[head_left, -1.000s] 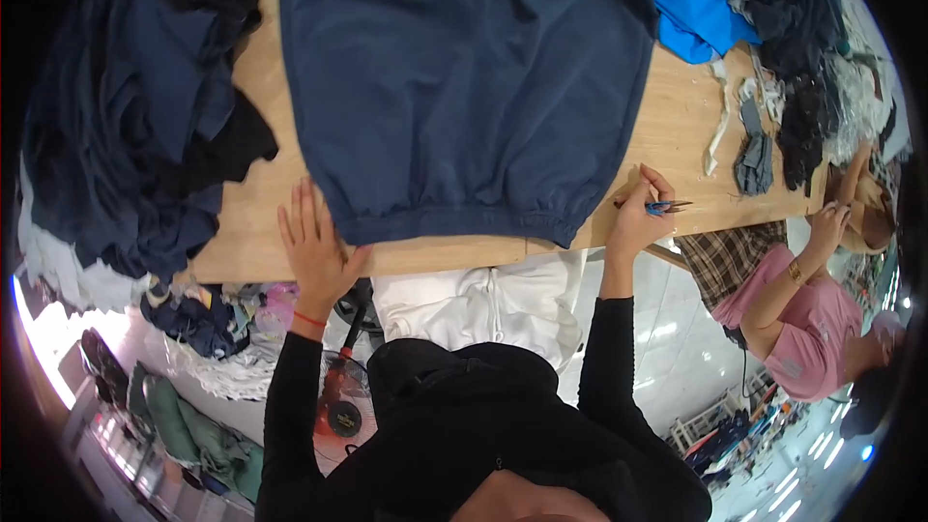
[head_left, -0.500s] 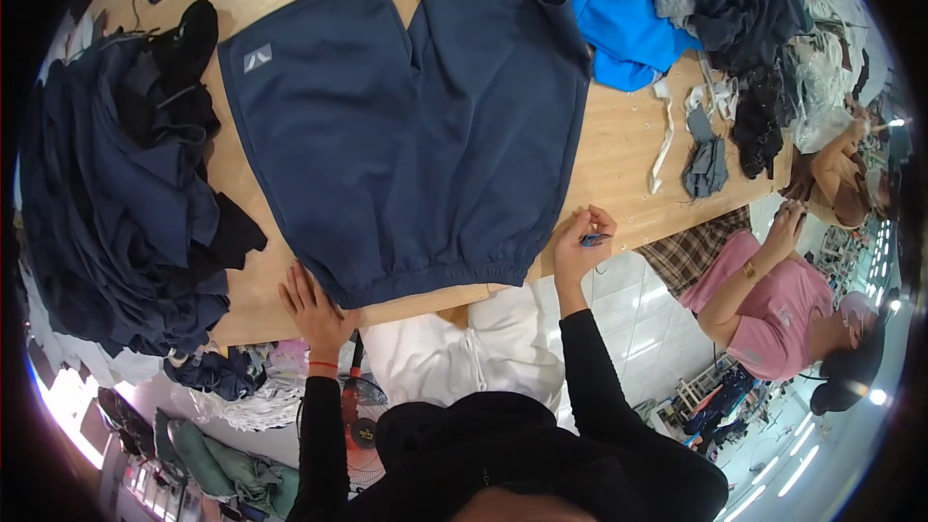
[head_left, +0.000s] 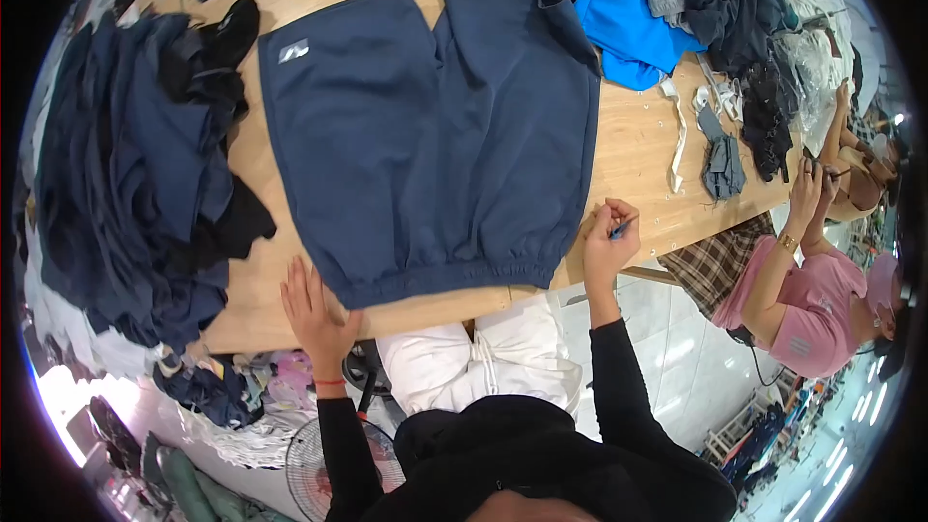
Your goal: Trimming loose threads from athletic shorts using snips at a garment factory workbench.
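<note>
- As I look on with twelve o'clock pointing away from the worker, navy shorts lie flat mid-counter, legs toward twelve, gathered waistband at six by the near edge.
- At seven o'clock the left hand is palm down, fingers spread on the wood, thumb beside the waistband's corner; whether it touches cloth I can't tell. Light, flat pressure there should steady that end without dragging it askew.
- At four o'clock the right hand has its fingers curled round a small blue tool, mostly hidden, just beside the shorts' side edge. Its tip is best turned away from the fabric, lest it snag.
- Judging by the layout, the step is squaring and looking over the garment: smooth outward from the middle, and ease the puckers toward five o'clock rather than stretching them.
- The leg opening at one o'clock looks rumpled and deserves straightening; the shiny patch at ten lies flat, so rub it gently.
- Dark garments heap up at nine, bright blue cloth at two, a white strip at three; mind them when turning the shorts.
</note>
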